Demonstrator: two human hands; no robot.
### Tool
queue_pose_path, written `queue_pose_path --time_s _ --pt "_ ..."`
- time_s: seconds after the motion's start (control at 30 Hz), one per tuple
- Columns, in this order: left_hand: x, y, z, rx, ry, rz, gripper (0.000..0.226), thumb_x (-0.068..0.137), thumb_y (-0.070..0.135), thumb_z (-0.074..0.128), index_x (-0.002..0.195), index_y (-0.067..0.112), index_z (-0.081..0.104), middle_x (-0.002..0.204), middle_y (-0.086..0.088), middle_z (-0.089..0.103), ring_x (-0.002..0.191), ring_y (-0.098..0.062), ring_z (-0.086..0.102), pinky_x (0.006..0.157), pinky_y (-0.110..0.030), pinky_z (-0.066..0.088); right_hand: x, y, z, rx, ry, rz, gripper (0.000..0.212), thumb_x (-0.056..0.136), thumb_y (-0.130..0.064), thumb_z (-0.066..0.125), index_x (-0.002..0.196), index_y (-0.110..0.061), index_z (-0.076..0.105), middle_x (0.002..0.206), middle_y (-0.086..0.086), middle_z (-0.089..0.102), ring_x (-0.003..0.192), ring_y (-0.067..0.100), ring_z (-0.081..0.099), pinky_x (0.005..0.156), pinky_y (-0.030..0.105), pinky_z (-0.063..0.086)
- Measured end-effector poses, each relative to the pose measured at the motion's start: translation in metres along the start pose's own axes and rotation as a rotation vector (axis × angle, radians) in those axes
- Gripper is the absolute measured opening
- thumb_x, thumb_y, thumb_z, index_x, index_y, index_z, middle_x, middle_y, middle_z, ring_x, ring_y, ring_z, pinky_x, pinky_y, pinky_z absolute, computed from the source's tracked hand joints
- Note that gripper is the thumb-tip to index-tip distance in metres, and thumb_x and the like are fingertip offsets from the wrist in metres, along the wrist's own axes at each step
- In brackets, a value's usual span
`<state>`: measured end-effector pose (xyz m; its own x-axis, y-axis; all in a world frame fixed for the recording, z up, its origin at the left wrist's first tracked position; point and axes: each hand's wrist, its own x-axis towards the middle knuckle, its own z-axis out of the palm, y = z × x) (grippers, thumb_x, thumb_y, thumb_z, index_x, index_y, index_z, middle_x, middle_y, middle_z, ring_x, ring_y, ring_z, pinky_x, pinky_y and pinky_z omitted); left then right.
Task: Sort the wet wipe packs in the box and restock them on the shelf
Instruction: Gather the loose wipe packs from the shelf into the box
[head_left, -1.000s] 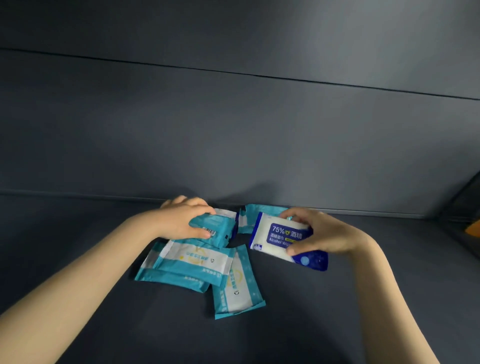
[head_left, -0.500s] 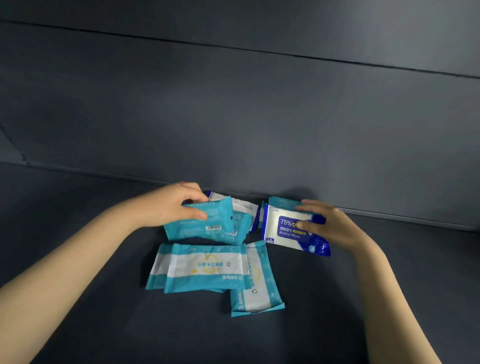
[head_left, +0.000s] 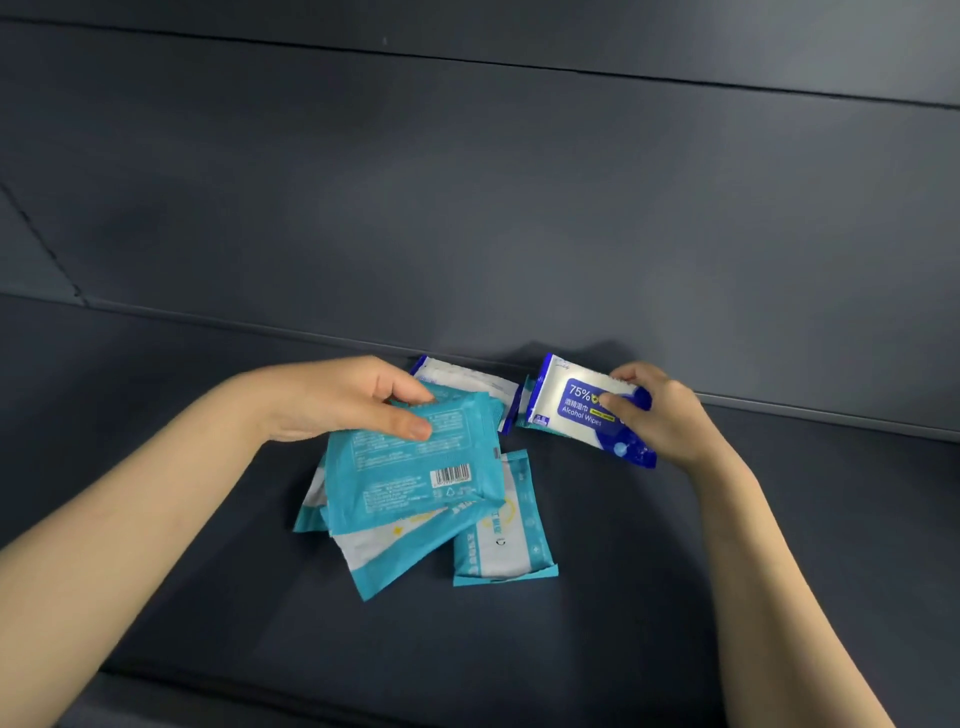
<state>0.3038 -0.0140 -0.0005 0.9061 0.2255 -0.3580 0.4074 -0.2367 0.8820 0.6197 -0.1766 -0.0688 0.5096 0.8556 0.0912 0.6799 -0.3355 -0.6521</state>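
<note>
The left hand (head_left: 343, 400) grips a soft teal plastic wet wipe pack (head_left: 415, 467) at its far left corner, with the thumb on top and the fingers curled round the far edge. This pack shows its back, with small print and a black barcode. It sits tilted over the pile in the middle of the dark grey floor (head_left: 675, 597). Under it a teal and white pack (head_left: 395, 556) pokes out on the near side. Just to the right lies another teal and white pack (head_left: 498, 530). A white pack with a blue edge (head_left: 467, 379) lies far back, close to the dark grey wall (head_left: 467, 234)

The right hand (head_left: 670, 415) holds a white and dark blue pack (head_left: 571, 410) marked "75%" and "Alcohol Wipes" at its right end, thumb on the front and fingers curled behind. This pack is right of the pile, near the wall. I cannot tell if it touches the floor
</note>
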Motion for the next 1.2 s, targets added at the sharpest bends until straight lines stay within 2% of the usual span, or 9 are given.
queue_pose_path --time_s 0.17,0.27,0.4,0.5,0.6,0.77,0.9,1.07,1.2 --pt "-0.002 -0.011 0.026 0.259 0.059 -0.113 0.009 0.087 0.032 0.074 0.095 0.029 0.072 0.098 0.006 0.073 0.089 -0.012 0.071 0.08 -0.031 0.057 0.0 0.0 0.009 0.038 -0.018 0.007 0.019 0.095 -0.03 0.062 0.109 -0.021 0.054 0.113 0.0 0.063 0.099 0.017 0.06 0.074 0.027 0.045" --pt "-0.001 -0.018 0.037 0.378 0.224 -0.127 0.015 0.084 0.037 0.075 0.097 0.038 0.067 0.093 0.014 0.066 0.072 0.006 0.059 0.064 -0.013 0.047 0.0 -0.002 0.007 -0.007 -0.072 0.034 0.016 0.096 -0.034 0.06 0.106 -0.026 0.05 0.107 -0.004 0.063 0.105 0.023 0.06 0.089 0.042 0.049" --pt "-0.004 -0.024 0.043 0.573 0.277 -0.192 0.049 0.077 0.058 0.073 0.12 0.046 0.053 0.115 0.026 0.05 0.098 0.013 0.051 0.078 -0.009 0.04 -0.002 -0.004 0.003 -0.117 -0.084 0.043 0.019 0.094 -0.041 0.061 0.101 -0.027 0.051 0.106 -0.006 0.058 0.105 0.021 0.055 0.101 0.046 0.04" --pt "-0.004 -0.022 0.048 0.615 0.262 -0.239 0.056 0.075 0.064 0.071 0.122 0.04 0.054 0.117 0.026 0.049 0.104 0.009 0.05 0.092 -0.02 0.044 -0.005 -0.004 0.001 -0.13 -0.093 0.038 0.023 0.089 -0.043 0.067 0.097 -0.029 0.051 0.109 -0.005 0.05 0.096 0.015 0.05 0.102 0.041 0.033" --pt "-0.004 -0.02 0.05 0.569 0.259 -0.245 0.043 0.073 0.059 0.076 0.106 0.039 0.056 0.108 0.022 0.058 0.094 0.003 0.059 0.083 -0.025 0.051 -0.01 -0.008 -0.005 -0.104 -0.064 -0.007 0.027 0.081 -0.037 0.078 0.092 -0.036 0.053 0.11 -0.009 0.048 0.101 0.011 0.052 0.099 0.036 0.027" --pt "-0.009 -0.018 0.051 0.513 0.328 -0.176 0.043 0.07 0.054 0.08 0.093 0.037 0.048 0.096 0.015 0.067 0.084 -0.006 0.065 0.077 -0.036 0.053 -0.025 -0.022 -0.018 -0.047 -0.047 -0.028 0.082 0.071 -0.021 0.087 0.14 -0.038 0.046 0.116 -0.005 0.053 0.102 0.008 0.055 0.096 0.025 0.041" --pt "-0.019 -0.027 0.046 0.433 0.434 -0.111 0.045 0.071 0.054 0.08 0.093 0.042 0.043 0.097 0.014 0.066 0.081 -0.008 0.066 0.07 -0.033 0.054 -0.039 -0.034 -0.012 -0.093 -0.084 0.024 0.058 0.074 -0.025 0.084 0.126 -0.033 0.06 0.11 -0.007 0.069 0.089 0.009 0.062 0.07 0.017 0.043" --pt "-0.031 -0.043 0.035 0.407 0.419 -0.063 0.024 0.086 0.045 0.068 0.104 0.034 0.055 0.092 0.013 0.067 0.075 0.0 0.066 0.064 -0.025 0.051 -0.064 -0.052 0.008 -0.123 0.014 0.006 0.048 0.087 -0.021 0.074 0.127 -0.034 0.052 0.114 -0.008 0.059 0.101 0.009 0.054 0.063 0.014 0.043" --pt "-0.047 -0.049 0.019 0.286 0.325 -0.048 0.01 0.09 0.034 0.065 0.096 0.027 0.062 0.086 0.008 0.071 0.076 -0.008 0.07 0.063 -0.026 0.053 -0.091 -0.077 0.017 -0.242 0.154 0.096 0.048 0.089 -0.022 0.07 0.131 -0.037 0.05 0.12 0.002 0.065 0.091 0.021 0.063 0.075 0.037 0.055"
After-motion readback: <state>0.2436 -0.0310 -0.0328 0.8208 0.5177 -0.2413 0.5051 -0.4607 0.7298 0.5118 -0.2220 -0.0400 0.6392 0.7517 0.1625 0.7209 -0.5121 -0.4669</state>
